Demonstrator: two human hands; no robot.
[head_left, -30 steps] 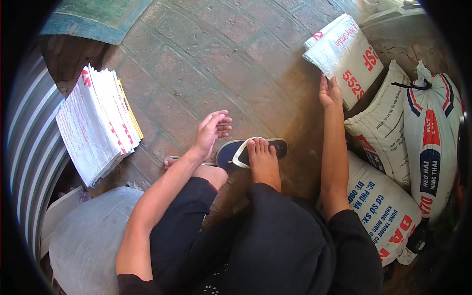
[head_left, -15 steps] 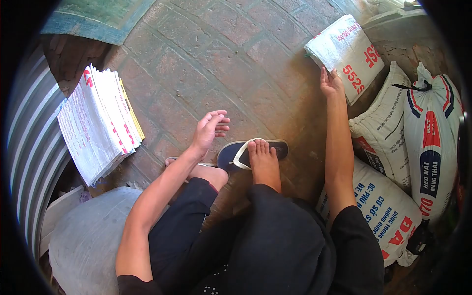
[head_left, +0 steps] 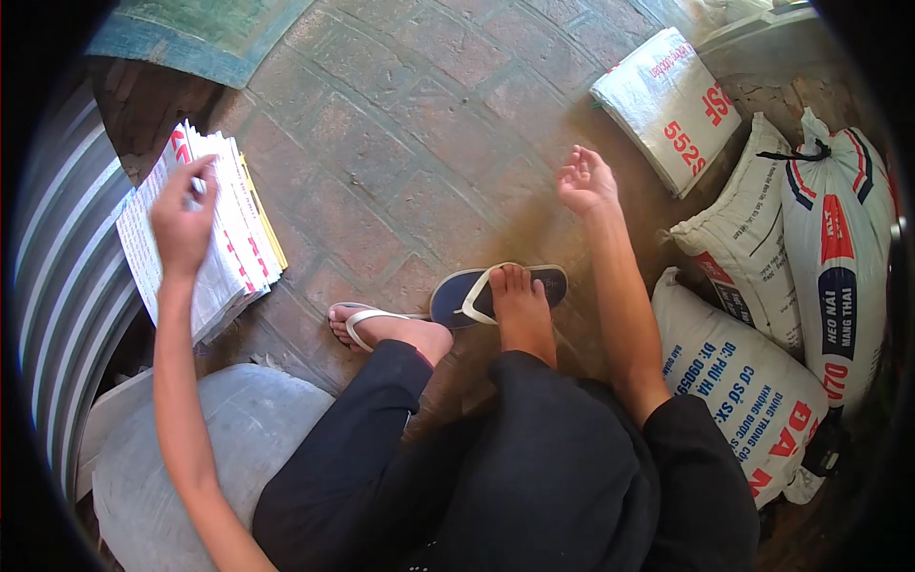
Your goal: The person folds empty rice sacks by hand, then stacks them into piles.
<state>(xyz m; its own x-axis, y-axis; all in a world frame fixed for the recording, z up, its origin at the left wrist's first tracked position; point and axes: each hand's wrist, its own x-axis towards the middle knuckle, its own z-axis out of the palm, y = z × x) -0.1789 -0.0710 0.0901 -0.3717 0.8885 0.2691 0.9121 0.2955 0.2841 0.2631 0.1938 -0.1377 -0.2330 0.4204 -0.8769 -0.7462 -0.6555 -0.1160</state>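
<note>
- White woven plastic sacks with red print, flat stack [head_left: 205, 229], lean on the corrugated metal wall [head_left: 67, 276] at the left, on the brick floor [head_left: 400, 162].
- Left hand [head_left: 181, 214] has swung from above the knee over to this stack; fingertips now rest on the top sack's upper edge, fingers curled loosely, nothing pinched yet.
- Right hand [head_left: 586, 179] has let go of the folded white sack marked 552S [head_left: 672, 105], now lying apart from it; palm up, fingers half open, empty.
- Looks like one sack delivered and the next being picked.
- Filled tied sacks [head_left: 829, 248] at the right; blue flip-flop [head_left: 496, 291] underfoot.
</note>
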